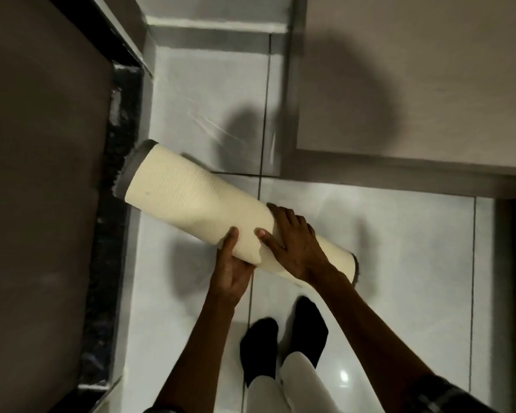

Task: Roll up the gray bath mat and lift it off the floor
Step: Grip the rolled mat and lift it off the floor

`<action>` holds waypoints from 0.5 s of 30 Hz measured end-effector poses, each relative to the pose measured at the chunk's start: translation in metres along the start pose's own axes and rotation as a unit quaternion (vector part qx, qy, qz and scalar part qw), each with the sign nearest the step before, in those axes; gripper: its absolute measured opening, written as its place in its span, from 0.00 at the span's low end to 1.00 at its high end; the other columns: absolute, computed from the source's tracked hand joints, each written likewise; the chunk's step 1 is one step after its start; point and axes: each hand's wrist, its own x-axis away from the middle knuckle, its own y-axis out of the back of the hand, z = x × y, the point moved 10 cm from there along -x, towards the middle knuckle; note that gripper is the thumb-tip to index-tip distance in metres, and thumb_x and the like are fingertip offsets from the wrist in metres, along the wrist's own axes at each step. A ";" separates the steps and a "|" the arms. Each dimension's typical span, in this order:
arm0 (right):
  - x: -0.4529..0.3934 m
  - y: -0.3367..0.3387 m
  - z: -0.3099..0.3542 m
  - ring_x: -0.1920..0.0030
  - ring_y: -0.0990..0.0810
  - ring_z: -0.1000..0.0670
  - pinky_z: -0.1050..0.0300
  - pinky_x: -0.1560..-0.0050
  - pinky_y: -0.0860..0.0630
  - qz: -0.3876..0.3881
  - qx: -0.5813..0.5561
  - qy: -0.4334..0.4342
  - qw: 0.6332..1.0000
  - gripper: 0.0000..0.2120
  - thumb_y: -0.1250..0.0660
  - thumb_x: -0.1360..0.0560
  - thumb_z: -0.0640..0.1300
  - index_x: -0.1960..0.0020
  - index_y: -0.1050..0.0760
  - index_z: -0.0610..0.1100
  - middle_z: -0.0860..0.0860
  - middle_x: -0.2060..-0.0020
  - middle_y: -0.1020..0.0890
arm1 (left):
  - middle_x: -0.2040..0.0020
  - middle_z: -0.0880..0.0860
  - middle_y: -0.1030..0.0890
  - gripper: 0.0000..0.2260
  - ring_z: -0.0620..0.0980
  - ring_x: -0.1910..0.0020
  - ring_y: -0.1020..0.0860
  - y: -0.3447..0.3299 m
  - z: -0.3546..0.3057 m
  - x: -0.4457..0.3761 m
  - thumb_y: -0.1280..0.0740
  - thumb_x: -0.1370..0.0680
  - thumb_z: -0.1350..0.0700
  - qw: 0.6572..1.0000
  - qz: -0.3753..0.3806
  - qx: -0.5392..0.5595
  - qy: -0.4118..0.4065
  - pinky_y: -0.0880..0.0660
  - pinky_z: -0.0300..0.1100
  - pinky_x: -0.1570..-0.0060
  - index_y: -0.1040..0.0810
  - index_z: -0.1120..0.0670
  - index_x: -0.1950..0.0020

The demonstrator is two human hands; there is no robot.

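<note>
The bath mat (188, 195) is rolled into a long tube, its cream textured backing outward and gray pile showing at both ends. It is held slanted above the white tiled floor, far end up-left, near end down-right. My left hand (231, 268) grips it from underneath with the thumb over the loose edge. My right hand (292, 242) lies on top of the roll, fingers wrapped over it.
A dark door or panel (42, 174) with a black threshold strip (113, 234) runs along the left. A gray wall corner (399, 84) stands at the upper right. My feet in black socks (280, 338) stand on the floor tiles (399, 248) below the roll.
</note>
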 end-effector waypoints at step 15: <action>-0.043 0.111 0.194 0.30 0.35 0.55 0.55 0.30 0.33 -0.054 -0.212 0.002 0.976 0.54 0.20 0.37 0.60 0.22 0.48 0.53 0.53 0.25 0.35 | 0.30 0.55 0.22 0.52 0.60 0.31 0.24 -0.134 -0.245 0.055 0.14 0.45 0.43 0.951 -0.003 -0.293 -0.097 0.19 0.62 0.41 0.32 0.46 0.24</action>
